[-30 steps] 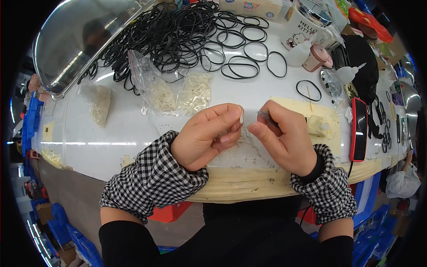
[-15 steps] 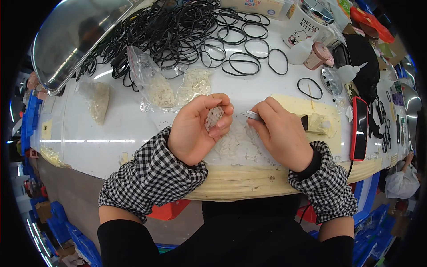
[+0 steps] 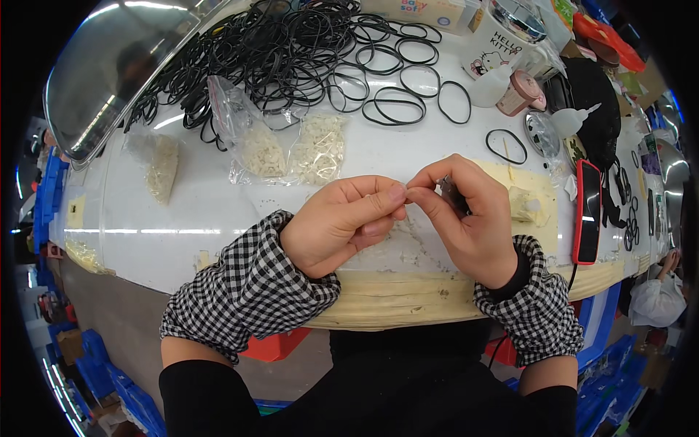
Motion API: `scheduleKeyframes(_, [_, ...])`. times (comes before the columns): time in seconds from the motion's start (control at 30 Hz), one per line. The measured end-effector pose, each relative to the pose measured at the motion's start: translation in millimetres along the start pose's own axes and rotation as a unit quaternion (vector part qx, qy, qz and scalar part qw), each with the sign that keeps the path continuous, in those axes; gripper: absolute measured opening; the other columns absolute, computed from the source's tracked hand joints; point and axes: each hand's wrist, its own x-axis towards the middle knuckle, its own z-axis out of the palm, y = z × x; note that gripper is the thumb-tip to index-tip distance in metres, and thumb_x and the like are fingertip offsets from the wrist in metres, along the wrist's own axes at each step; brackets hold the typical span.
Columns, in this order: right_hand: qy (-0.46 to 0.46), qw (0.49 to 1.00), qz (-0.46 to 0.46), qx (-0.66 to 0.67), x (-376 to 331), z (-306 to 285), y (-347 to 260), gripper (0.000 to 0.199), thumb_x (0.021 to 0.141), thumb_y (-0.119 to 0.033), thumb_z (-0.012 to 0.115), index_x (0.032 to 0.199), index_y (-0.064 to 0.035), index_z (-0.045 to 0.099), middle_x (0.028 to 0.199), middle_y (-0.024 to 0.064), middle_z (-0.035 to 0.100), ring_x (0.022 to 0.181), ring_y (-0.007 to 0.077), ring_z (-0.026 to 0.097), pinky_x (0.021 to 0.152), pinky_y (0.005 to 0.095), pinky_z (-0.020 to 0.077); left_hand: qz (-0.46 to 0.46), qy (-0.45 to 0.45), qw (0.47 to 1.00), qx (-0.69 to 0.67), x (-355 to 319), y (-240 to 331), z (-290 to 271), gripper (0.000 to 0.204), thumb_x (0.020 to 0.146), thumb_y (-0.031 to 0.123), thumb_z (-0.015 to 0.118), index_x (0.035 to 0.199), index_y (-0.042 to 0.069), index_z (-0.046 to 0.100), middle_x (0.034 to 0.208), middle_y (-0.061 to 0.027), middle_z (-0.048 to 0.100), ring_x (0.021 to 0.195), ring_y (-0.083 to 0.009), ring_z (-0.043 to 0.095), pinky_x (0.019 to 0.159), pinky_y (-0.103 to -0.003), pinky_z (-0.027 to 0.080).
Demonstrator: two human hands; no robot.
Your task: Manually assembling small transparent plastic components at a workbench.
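My left hand (image 3: 346,224) and my right hand (image 3: 473,218) meet fingertip to fingertip above the table's near edge. Thumb and forefinger of each are pinched together, and whatever lies between the tips is too small to make out. The left hand's other fingers curl inward, hiding the palm where small whitish pieces lay a moment ago. Tucked inside my right hand is a small dark grey metal tool (image 3: 451,197), partly covered by the fingers. Below the hands, small whitish pieces (image 3: 408,247) lie scattered on the white table (image 3: 145,247).
Clear bags of whitish pieces (image 3: 318,149) lie beyond my left hand. A tangle of black rubber bands (image 3: 255,65) spreads behind them, near a transparent domed cover (image 3: 116,65). To the right are a red-cased phone (image 3: 587,211), yellowish tape (image 3: 539,226) and a white mug (image 3: 502,44).
My left hand has turned over and closed its fingers, hiding the whitish pieces. The right hand moved its fingertips to the left hand's, and the metal tool has shifted back into its palm.
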Motion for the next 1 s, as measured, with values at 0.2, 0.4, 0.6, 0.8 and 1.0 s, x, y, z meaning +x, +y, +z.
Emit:
scheduleKeyframes(0.2, [0.017, 0.999, 0.008, 0.032, -1, 1, 1, 0.010, 0.078, -0.004, 0.070, 0.086, -0.0021, 0.064, 0.073, 0.0027, 0.058, 0.054, 0.0066, 0.047, 0.047, 0.0206, 0.0374, 0.000, -0.005, 1.000, 0.026, -5, 3, 6, 0.022, 0.097, 0.019, 0.048, 0.105, 0.001, 0.057, 0.084, 0.0008, 0.054, 0.060, -0.0026, 0.035, 0.055, -0.016, 0.032])
scheduleKeyframes(0.4, [0.021, 0.998, -0.042, 0.038, -1, 4, -1, 0.017, 0.076, -0.002, 0.071, 0.093, -0.0033, 0.067, 0.080, 0.0061, 0.061, 0.060, 0.0072, 0.055, 0.050, 0.0191, 0.0401, 0.035, -0.002, 0.999, 0.003, -2, 2, 3, 0.022, 0.097, 0.020, 0.048, 0.102, 0.001, 0.057, 0.082, 0.0026, 0.052, 0.060, -0.0022, 0.035, 0.054, -0.017, 0.031])
scheduleKeyframes(0.6, [0.026, 1.000, 0.009, 0.007, -1, 1, -4, 0.013, 0.077, -0.006, 0.072, 0.088, -0.0022, 0.065, 0.076, 0.0046, 0.061, 0.060, 0.0063, 0.055, 0.049, 0.0199, 0.0398, 0.031, 0.011, 0.999, -0.009, -3, 0, 6, 0.023, 0.098, 0.024, 0.045, 0.096, 0.003, 0.054, 0.081, 0.0026, 0.050, 0.060, -0.0036, 0.035, 0.054, -0.017, 0.031])
scheduleKeyframes(0.8, [-0.115, 0.988, 0.053, -0.093, 4, -18, -8, 0.010, 0.074, -0.003, 0.068, 0.079, -0.0005, 0.059, 0.072, 0.0105, 0.059, 0.061, 0.0217, 0.059, 0.054, 0.0293, 0.0448, 0.058, 0.088, 0.989, -0.104, -4, 10, 0, 0.024, 0.099, 0.026, 0.041, 0.089, 0.007, 0.051, 0.077, 0.0011, 0.046, 0.058, -0.0059, 0.037, 0.051, -0.019, 0.031])
scheduleKeyframes(1.0, [-0.182, 0.968, 0.019, -0.172, -8, -12, -4, 0.022, 0.067, 0.000, 0.066, 0.086, -0.0013, 0.053, 0.081, 0.0128, 0.056, 0.070, 0.0315, 0.060, 0.061, 0.0390, 0.0479, 0.066, 0.095, 0.986, -0.123, -2, 9, -1, 0.025, 0.099, 0.026, 0.041, 0.087, 0.006, 0.050, 0.075, -0.0007, 0.046, 0.057, -0.0064, 0.037, 0.048, -0.019, 0.031])
